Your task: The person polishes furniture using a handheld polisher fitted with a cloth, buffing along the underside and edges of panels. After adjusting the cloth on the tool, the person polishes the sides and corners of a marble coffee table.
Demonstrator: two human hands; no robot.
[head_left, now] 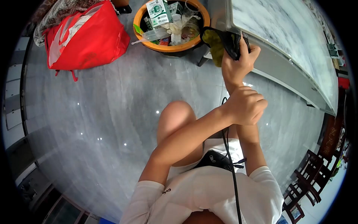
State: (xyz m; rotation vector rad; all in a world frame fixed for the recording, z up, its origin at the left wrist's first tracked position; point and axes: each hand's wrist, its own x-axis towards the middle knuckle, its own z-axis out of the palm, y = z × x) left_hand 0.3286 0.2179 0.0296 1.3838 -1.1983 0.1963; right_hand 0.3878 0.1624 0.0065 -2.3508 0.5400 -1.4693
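Observation:
My right hand (240,65) grips a floppy black and olive-green cloth-like thing (215,43) beside the marble-topped table's corner. Its exact kind I cannot make out, and part of it is hidden behind my fingers. Crossing over in front, my left hand (247,106) is closed around my right forearm (249,140). Just left of the cloth-like thing stands a round trash bin (203,13) with an orange rim, filled with cartons, plastic cups and crumpled plastic.
The white marble-patterned table (276,24) rises at the right. A red bag (100,44) lies on the grey tiled floor (93,108) at the upper left. Dark wooden chairs (307,171) stand at the far right. A black cable (234,186) hangs down my front.

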